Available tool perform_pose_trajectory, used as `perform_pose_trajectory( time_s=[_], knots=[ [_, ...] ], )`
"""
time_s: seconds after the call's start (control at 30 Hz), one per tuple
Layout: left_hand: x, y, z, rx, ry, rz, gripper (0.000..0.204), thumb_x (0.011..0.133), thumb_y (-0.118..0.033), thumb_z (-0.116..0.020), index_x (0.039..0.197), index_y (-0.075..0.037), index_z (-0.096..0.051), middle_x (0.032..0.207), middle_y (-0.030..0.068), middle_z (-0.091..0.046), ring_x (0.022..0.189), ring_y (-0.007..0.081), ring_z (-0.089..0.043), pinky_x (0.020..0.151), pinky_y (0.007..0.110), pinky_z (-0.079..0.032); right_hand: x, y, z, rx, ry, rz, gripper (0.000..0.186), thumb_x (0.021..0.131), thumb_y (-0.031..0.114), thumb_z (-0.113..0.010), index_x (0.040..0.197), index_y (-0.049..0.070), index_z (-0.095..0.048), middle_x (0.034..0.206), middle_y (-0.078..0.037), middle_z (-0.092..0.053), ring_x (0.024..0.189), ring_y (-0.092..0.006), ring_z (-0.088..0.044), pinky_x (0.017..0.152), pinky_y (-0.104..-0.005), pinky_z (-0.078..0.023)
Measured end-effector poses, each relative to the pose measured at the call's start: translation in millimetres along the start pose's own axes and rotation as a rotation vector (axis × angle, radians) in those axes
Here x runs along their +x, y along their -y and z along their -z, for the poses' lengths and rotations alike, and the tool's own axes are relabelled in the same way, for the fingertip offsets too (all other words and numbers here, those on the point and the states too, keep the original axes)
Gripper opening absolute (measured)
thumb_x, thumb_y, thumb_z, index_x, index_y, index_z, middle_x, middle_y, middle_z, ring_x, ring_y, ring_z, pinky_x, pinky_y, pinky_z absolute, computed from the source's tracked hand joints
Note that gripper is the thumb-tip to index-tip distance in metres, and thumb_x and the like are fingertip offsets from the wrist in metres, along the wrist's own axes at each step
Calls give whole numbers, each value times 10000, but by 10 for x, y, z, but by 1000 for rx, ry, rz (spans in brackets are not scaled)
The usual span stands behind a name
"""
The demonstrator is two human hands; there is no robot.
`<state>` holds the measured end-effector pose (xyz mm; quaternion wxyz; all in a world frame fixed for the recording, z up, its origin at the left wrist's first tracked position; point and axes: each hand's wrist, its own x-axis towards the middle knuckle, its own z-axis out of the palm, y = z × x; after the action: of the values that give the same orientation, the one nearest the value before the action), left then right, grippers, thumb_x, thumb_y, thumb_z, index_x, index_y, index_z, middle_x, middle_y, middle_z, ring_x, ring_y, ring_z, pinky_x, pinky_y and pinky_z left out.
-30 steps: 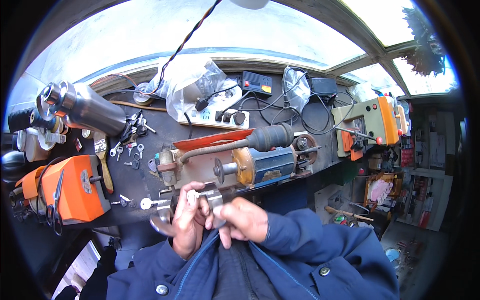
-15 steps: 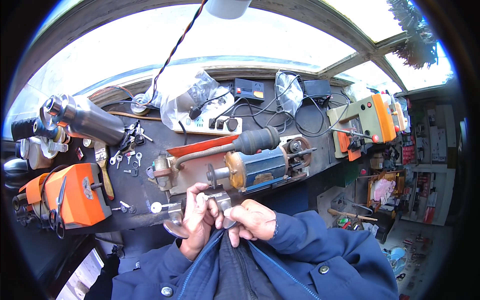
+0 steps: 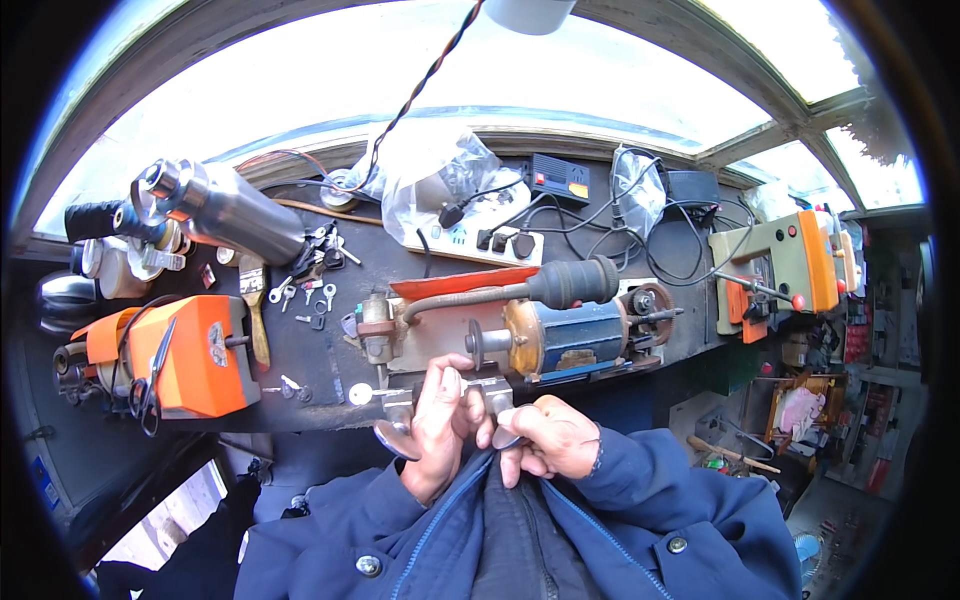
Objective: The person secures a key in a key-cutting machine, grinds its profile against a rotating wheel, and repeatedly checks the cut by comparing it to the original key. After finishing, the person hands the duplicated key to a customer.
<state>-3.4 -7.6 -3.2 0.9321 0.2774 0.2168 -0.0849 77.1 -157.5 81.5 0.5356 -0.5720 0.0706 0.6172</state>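
A key cutting machine [image 3: 575, 340] with a blue motor stands at the front edge of the bench. Two metal clamps sit on its near side, with a round-headed key [image 3: 360, 393] in the left clamp [image 3: 398, 408], its head sticking out leftward. My left hand [image 3: 440, 435] is between the clamps, fingers closed in a pinch by the right clamp [image 3: 492, 392]; what they pinch is mostly hidden. The thumb and fingers of my right hand [image 3: 558, 437] grip the wing knob [image 3: 510, 428] below the right clamp. Another wing knob [image 3: 397, 440] hangs under the left clamp, beside my left wrist.
To the left stand an orange machine [image 3: 205, 358] with scissors [image 3: 152, 380] on it, a brush [image 3: 254, 310], loose keys [image 3: 318, 252] and a steel flask [image 3: 240, 215]. Behind are a power strip [image 3: 470, 240] and tangled cables. An orange-and-beige machine [image 3: 775, 265] stands at the right.
The whole view has swung left, so the bench and hands appear farther right. Both hands keep nearly the same places at the clamps, the right still on the knob.
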Motion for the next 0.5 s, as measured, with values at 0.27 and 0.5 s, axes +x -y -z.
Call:
perform_pose_trajectory(
  time_s=[0.27,0.5],
  knots=[
    [-7,-93,-72,52,-51,64,400,1098,-441,-362,1280,-93,-441,732,56,-525,605,129,-510,586,256,-436,-13,-11,9,-16,4,27,440,1014,300,-380,1036,-16,-685,723,-149,-716,462,-69,-451,453,-227,-384],
    [11,-113,-99,68,-79,84,428,1089,-472,-368,1270,-92,-448,715,36,-521,621,122,-499,585,258,-417,2,-1,16,-8,16,29,431,1012,290,-376,1038,-15,-679,726,-158,-716,462,-72,-452,453,-230,-388]
  ],
)
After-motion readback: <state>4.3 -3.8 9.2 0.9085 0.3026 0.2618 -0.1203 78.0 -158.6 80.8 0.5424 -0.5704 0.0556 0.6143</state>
